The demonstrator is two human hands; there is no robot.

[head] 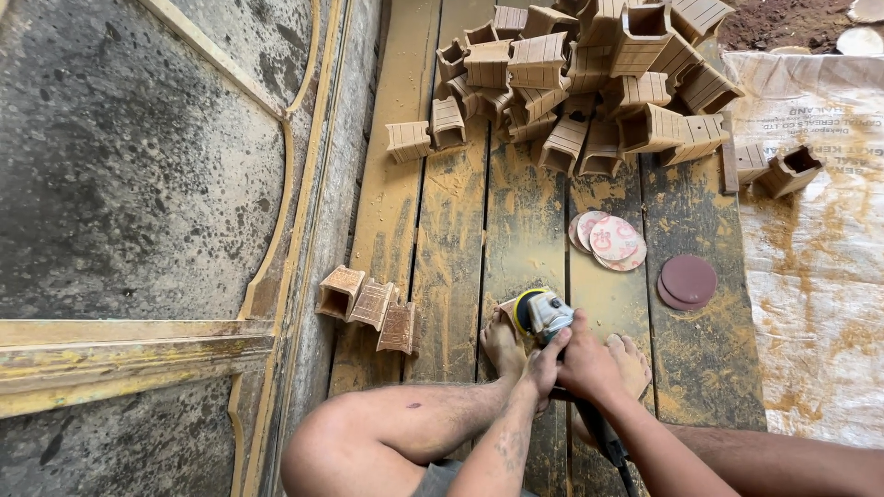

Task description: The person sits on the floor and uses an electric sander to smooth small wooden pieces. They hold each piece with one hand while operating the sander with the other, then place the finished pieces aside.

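Sanding on a dusty plank floor

Sitting on planks, a person faces a heap of wooden blocks lying ahead, well apart. Three blocks sit nearer, left. Sanding discs lie just ahead. Both hands close around a grinder between the feet, pointing forward: right hand wrapped round its body, left hand beside it.

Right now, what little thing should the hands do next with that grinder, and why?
Probably press the grinder gently down onto the small wooden piece pinned by the foot. The left hand and the right hand both grip the tool, its disc sits right at that piece, and only three pieces lie apart from the big pile.
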